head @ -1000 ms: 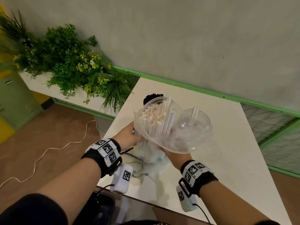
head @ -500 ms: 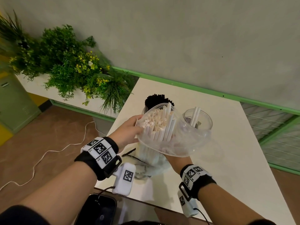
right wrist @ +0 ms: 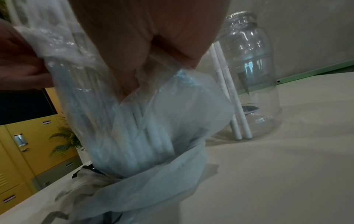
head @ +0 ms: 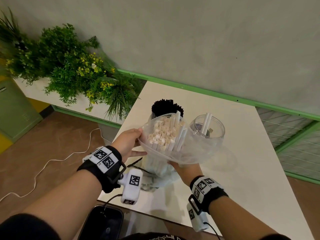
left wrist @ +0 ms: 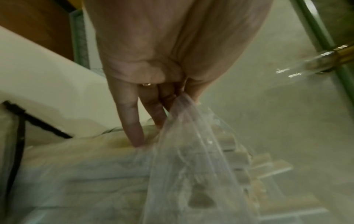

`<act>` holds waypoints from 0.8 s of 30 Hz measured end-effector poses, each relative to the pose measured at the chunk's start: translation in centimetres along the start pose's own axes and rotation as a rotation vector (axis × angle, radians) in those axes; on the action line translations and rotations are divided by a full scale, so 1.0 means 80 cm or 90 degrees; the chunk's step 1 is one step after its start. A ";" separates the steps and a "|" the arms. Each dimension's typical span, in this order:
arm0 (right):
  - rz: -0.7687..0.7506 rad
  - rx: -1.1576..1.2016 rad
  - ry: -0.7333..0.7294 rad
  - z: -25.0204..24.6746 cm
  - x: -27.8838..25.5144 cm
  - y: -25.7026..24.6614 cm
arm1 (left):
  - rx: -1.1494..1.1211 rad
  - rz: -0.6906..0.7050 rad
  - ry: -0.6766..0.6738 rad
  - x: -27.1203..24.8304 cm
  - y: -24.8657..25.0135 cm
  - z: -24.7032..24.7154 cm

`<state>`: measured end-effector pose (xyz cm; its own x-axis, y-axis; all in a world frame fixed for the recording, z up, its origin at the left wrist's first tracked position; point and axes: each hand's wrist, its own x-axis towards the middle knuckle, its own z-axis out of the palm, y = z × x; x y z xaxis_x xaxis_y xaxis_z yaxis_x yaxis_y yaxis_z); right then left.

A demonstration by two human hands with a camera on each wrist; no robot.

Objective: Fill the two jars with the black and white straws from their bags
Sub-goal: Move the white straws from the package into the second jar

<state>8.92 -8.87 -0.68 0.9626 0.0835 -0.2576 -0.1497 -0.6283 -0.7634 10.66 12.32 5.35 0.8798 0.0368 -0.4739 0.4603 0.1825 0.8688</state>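
Grey wall and green trim are seen behind a white table, on which the task's things stand. The rim of a clear plastic bag is pinched by the left hand between thumb and fingers, while the opposite rim is gripped from below by the right hand; the mouth is thereby held wide. White straws stand upright inside, a few raised above the rest. Just beside the bag stands a clear glass jar holding only two white straws; behind it a jar of black straws appears full. Risks are judged as follows: thin film may slip from either pinch, so that the bundle topples and scatters; the light, nearly empty jar may be knocked over by bag or wrist; loose straws may miss its narrow mouth.
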 end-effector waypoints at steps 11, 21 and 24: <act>-0.036 -0.110 -0.022 0.002 0.007 0.009 | 0.150 0.062 -0.052 0.009 0.016 0.001; -0.043 -0.159 -0.072 0.014 0.001 0.012 | 0.026 0.030 -0.099 0.009 0.007 0.008; -0.069 -0.208 -0.066 0.011 -0.004 0.004 | 0.025 0.010 -0.132 0.010 0.008 0.011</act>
<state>8.34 -8.37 -1.36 0.9386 0.2300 -0.2571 0.0473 -0.8242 -0.5644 11.81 11.57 5.66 0.8907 -0.1638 -0.4242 0.4470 0.1448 0.8827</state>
